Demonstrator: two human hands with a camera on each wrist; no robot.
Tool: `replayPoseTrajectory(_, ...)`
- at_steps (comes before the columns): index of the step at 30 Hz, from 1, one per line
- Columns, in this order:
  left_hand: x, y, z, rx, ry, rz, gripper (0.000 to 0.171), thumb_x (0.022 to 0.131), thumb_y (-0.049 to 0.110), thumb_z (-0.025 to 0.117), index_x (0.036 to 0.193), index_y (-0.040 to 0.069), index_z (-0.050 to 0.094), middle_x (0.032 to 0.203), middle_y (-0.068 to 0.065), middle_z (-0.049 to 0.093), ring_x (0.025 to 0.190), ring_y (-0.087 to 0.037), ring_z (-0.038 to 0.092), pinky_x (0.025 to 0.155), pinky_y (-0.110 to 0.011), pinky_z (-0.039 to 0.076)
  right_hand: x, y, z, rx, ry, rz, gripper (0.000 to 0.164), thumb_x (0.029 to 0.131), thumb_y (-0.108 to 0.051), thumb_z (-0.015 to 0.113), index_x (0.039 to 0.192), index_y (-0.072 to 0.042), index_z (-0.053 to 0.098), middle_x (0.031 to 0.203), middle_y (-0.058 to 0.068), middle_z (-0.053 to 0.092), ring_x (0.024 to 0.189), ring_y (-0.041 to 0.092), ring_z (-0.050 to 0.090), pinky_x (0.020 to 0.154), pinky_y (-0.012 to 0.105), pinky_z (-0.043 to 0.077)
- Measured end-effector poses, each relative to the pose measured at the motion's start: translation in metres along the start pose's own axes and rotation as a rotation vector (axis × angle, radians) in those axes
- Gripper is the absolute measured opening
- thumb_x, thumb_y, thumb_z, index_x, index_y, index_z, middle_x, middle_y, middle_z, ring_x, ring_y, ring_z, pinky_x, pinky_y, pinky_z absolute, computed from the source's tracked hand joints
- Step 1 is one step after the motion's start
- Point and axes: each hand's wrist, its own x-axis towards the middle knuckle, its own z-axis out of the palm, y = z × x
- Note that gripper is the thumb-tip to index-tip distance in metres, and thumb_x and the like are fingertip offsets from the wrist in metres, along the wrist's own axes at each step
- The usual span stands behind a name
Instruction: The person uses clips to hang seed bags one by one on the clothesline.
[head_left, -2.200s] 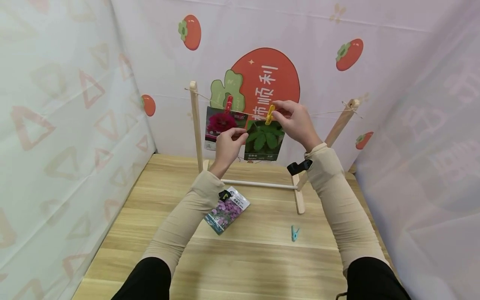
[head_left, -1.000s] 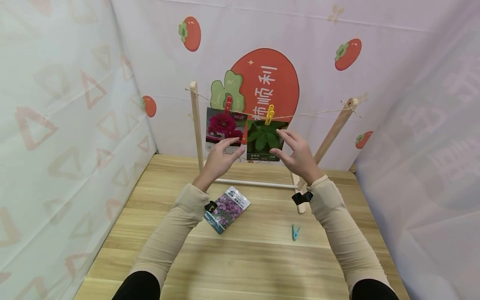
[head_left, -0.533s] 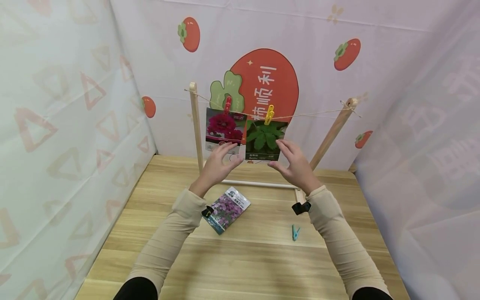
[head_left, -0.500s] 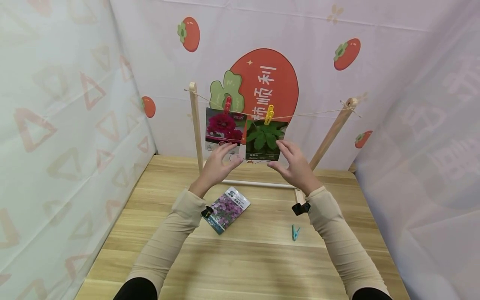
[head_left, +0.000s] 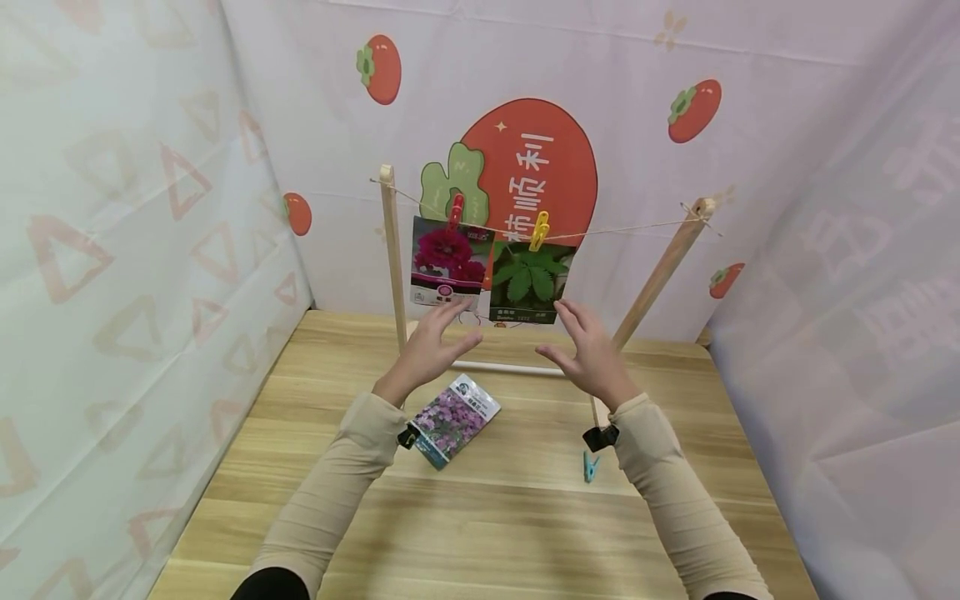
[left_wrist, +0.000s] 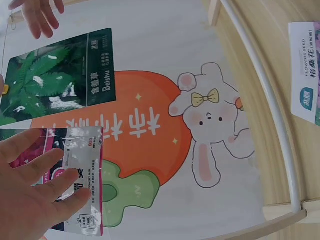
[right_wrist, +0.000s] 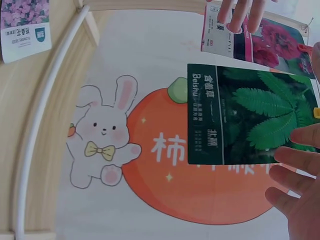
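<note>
Two seed packets hang from a string (head_left: pixel 622 229) between wooden posts. A red clothespin (head_left: pixel 456 212) holds the magenta-flower seed packet (head_left: pixel 448 258); a yellow clothespin (head_left: pixel 539 231) holds the green-leaf seed packet (head_left: pixel 528 282). My left hand (head_left: pixel 431 350), fingers extended, is in front of the lower edge of the flower packet, also seen in the left wrist view. My right hand (head_left: pixel 592 354), its fingers spread, is by the lower right corner of the leaf packet. Neither hand grips anything. Whether fingertips touch the packets, I cannot tell.
A purple-flower seed packet (head_left: pixel 456 419) lies on the wooden table (head_left: pixel 480 517), near my left wrist. A blue clothespin (head_left: pixel 591 467) lies to the right. The rack's left post (head_left: pixel 394 258), right post (head_left: pixel 667 267) and white crossbar (head_left: pixel 510 367) stand behind the hands.
My right hand has let go of the yellow clothespin and my left hand has left the leaf packet's edge. Both hands have since drawn lower and apart, while both packets stay hanging.
</note>
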Motion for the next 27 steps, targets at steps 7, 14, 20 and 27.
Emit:
replayPoseTrajectory(7, -0.007, -0.007, 0.005, 0.038, 0.008, -0.018, 0.066, 0.092, 0.044, 0.063, 0.146, 0.013, 0.044, 0.155, -0.015, 0.036, 0.145, -0.038, 0.029, 0.114, -0.063, 0.026, -0.011, 0.003, 0.009, 0.010, 0.005, 0.016, 0.080, 0.092, -0.056, 0.057, 0.144, 0.003, 0.042, 0.144, 0.027, 0.045, 0.132, 0.044, 0.043, 0.107, 0.061, 0.037)
replayPoseTrajectory(14, -0.012, -0.014, 0.013, 0.090, 0.012, -0.013, 0.067, 0.091, 0.045, 0.063, 0.146, 0.010, 0.044, 0.153, -0.017, 0.039, 0.142, -0.039, 0.033, 0.113, -0.062, 0.029, -0.024, 0.005, 0.014, 0.024, -0.028, 0.054, 0.077, 0.092, -0.047, 0.062, 0.145, 0.004, 0.039, 0.145, 0.027, 0.044, 0.133, 0.044, 0.042, 0.107, 0.061, 0.037)
replayPoseTrajectory(20, -0.018, -0.023, 0.019, 0.113, 0.009, -0.037, 0.069, 0.091, 0.048, 0.062, 0.146, 0.009, 0.045, 0.153, -0.017, 0.039, 0.142, -0.039, 0.033, 0.113, -0.062, 0.028, -0.034, 0.006, 0.021, 0.026, -0.028, 0.090, 0.076, 0.089, -0.036, 0.070, 0.147, 0.001, 0.038, 0.144, 0.026, 0.044, 0.133, 0.043, 0.042, 0.107, 0.059, 0.038)
replayPoseTrajectory(27, -0.024, -0.031, 0.026, 0.118, -0.003, -0.073, 0.071, 0.090, 0.048, 0.064, 0.148, 0.013, 0.042, 0.154, -0.015, 0.039, 0.142, -0.035, 0.034, 0.113, -0.061, 0.030, -0.049, 0.009, 0.031, 0.021, -0.070, 0.168, 0.076, 0.089, -0.034, 0.071, 0.147, 0.002, 0.038, 0.146, 0.026, 0.042, 0.136, 0.044, 0.038, 0.107, 0.061, 0.036)
